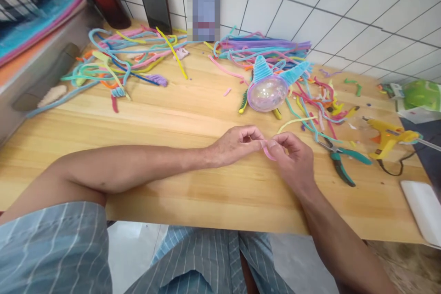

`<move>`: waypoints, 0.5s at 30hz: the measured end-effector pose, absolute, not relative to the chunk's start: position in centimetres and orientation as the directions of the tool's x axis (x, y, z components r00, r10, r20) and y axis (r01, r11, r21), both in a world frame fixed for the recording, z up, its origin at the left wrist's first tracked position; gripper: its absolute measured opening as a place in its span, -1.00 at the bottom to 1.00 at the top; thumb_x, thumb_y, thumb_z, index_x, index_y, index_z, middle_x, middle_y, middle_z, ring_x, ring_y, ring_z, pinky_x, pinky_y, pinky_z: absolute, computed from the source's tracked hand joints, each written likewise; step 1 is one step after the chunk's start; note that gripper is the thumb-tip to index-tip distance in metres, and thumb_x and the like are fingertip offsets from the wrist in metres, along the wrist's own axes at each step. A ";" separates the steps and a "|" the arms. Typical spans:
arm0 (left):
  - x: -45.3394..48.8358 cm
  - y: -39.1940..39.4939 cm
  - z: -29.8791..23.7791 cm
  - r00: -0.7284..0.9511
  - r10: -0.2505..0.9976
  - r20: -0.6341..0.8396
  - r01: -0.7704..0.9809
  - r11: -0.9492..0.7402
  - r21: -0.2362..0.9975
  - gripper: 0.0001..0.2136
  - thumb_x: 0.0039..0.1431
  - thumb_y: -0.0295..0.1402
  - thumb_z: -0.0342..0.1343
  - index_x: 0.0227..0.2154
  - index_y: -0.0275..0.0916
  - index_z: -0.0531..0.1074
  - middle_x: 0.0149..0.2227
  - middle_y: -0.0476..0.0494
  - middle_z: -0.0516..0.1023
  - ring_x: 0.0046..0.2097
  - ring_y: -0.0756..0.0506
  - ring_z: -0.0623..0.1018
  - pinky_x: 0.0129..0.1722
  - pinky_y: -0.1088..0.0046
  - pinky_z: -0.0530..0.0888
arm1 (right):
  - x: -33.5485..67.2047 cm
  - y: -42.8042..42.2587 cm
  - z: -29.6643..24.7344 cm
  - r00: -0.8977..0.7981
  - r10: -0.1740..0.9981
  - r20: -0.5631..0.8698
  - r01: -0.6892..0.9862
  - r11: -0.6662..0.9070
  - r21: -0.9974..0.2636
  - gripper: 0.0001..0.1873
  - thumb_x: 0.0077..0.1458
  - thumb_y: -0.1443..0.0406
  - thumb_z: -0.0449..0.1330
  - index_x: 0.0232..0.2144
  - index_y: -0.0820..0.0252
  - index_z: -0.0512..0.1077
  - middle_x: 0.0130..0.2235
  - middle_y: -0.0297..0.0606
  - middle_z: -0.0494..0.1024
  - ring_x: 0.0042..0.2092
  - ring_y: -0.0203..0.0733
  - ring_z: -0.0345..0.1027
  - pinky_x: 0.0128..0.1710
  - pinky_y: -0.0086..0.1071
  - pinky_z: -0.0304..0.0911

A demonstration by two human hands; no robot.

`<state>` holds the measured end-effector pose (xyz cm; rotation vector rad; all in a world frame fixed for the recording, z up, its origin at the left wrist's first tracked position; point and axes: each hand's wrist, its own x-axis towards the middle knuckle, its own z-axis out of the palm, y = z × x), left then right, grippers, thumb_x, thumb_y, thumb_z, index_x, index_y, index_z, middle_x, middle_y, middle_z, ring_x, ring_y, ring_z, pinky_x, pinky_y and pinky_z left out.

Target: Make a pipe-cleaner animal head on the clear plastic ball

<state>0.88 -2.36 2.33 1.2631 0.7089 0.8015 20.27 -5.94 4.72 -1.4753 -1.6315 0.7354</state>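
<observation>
My left hand (237, 144) and my right hand (291, 156) meet over the middle of the table, fingertips pinched together. Between them is a small curved pink pipe cleaner (269, 153), mostly covered by the fingers; both hands grip it. Just beyond stands a clear dome (268, 94) with a purple rim and two light-blue wrapped, ear-like points (262, 69). A pale yellow pipe cleaner (296, 121) lies right behind my right hand.
Pliers with teal handles (341, 158) and a yellow glue gun (389, 137) lie to the right. Loose pipe cleaners (138, 55) are heaped at the back left, with a purple bundle (265, 46) by the tiled wall. A white object (422, 209) sits at the right edge.
</observation>
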 end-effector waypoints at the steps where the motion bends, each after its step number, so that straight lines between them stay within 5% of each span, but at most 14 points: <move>1: 0.9 -2.3 2.4 0.544 0.839 -0.023 -0.125 0.108 0.986 -0.63 0.18 -0.02 0.37 -0.36 -0.28 0.54 -0.39 0.02 0.52 -0.37 0.04 0.38 -0.33 0.46 0.28 | 20.3 -5.9 4.6 -0.002 0.986 0.169 0.515 0.146 -0.845 -0.80 0.14 0.17 0.36 -0.46 0.10 0.51 -0.49 -0.40 0.54 -0.43 -0.26 0.33 -0.38 -0.34 0.24; 9: 0.7 -2.1 2.3 0.384 0.921 -0.070 -0.231 0.169 0.958 -0.76 0.16 -0.15 0.30 -0.34 -0.23 0.52 -0.51 0.10 0.37 -0.53 0.08 0.28 -0.53 0.50 0.19 | 20.9 -5.3 3.9 0.143 0.965 0.218 0.279 0.171 -0.945 -0.62 0.15 0.04 0.45 -0.06 0.03 0.53 -0.20 -0.32 0.60 -0.25 -0.21 0.47 -0.21 -0.28 0.44; 15: 0.8 -2.3 2.3 0.346 0.935 -0.074 -0.230 0.161 0.960 -0.75 0.14 -0.15 0.33 -0.38 -0.23 0.50 -0.49 0.08 0.40 -0.53 0.10 0.30 -0.53 0.53 0.24 | 20.8 -5.2 4.4 0.126 0.970 0.207 0.375 0.147 -0.915 -0.70 0.23 0.00 0.36 -0.33 0.08 0.55 -0.41 -0.37 0.51 -0.36 -0.22 0.35 -0.26 -0.27 0.38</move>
